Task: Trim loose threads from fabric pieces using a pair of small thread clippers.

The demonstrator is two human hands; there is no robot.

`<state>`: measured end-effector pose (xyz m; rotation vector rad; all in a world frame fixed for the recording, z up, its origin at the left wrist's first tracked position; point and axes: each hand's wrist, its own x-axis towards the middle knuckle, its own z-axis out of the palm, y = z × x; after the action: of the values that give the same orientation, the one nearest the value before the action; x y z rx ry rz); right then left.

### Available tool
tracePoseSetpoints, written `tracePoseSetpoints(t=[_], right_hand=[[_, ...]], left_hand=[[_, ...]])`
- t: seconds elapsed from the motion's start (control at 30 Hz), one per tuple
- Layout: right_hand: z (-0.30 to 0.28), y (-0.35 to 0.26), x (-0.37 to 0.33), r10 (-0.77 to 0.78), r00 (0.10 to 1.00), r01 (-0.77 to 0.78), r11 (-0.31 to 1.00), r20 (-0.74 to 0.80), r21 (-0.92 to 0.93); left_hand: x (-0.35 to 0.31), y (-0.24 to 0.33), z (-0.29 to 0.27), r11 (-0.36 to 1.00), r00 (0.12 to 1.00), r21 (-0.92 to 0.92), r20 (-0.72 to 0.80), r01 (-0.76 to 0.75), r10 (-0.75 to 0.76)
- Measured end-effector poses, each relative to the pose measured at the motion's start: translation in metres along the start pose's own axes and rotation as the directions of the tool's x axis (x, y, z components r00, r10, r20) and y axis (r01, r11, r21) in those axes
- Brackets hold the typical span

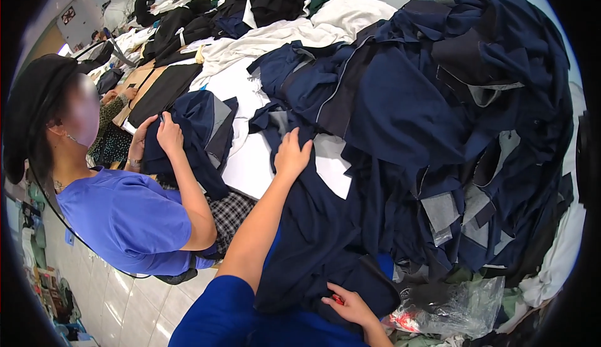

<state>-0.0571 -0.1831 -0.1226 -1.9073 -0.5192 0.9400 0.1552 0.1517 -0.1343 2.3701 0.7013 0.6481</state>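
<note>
A navy garment piece hangs down over the table edge in front of me. My left hand lies on its upper end, fingers spread and stretched out. Lower down, beside the garment's bottom part, my right hand is closed around a small red object; most of it is hidden by the fingers, so its kind does not show. A large heap of navy garments rises just right of my left hand, with grey linings turned out in places.
At left, a co-worker in a purple shirt holds another navy garment. Black pieces and white cloth cover the far table. A clear plastic bag sits at lower right. Another person in black works far back.
</note>
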Motion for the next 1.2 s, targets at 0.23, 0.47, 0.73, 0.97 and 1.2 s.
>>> tracePoseSetpoints(t=[0.23, 0.47, 0.73, 0.97, 1.2], right_hand=[[-0.028, -0.002, -0.01, 0.19, 0.969, -0.05, 0.778, -0.159, 0.626], [-0.044, -0.001, -0.003, 0.198, 0.931, 0.073, 0.721, -0.307, 0.689], [-0.032, 0.004, -0.002, 0.152, 0.921, 0.09, 0.813, -0.359, 0.575], [-0.046, 0.032, -0.013, 0.373, 0.745, 0.324, 0.521, -0.552, 0.79], [-0.06, 0.026, 0.002, 0.36, 0.714, 0.363, 0.543, -0.6, 0.757]], left_hand=[[-0.044, 0.027, 0.008, 0.937, 0.921, -0.348, 0.356, -0.027, 0.158], [-0.064, -0.001, 0.0, 0.898, 0.948, -0.339, 0.047, -0.282, 0.315], [-0.022, -0.008, 0.001, 0.93, 0.932, 0.057, 0.051, -0.363, 0.36], [-0.126, 0.066, -0.118, 0.555, 0.298, -0.609, 0.477, -0.566, 0.827], [-0.141, 0.034, -0.162, 0.932, 0.121, -0.347, 0.926, -0.104, 0.358]])
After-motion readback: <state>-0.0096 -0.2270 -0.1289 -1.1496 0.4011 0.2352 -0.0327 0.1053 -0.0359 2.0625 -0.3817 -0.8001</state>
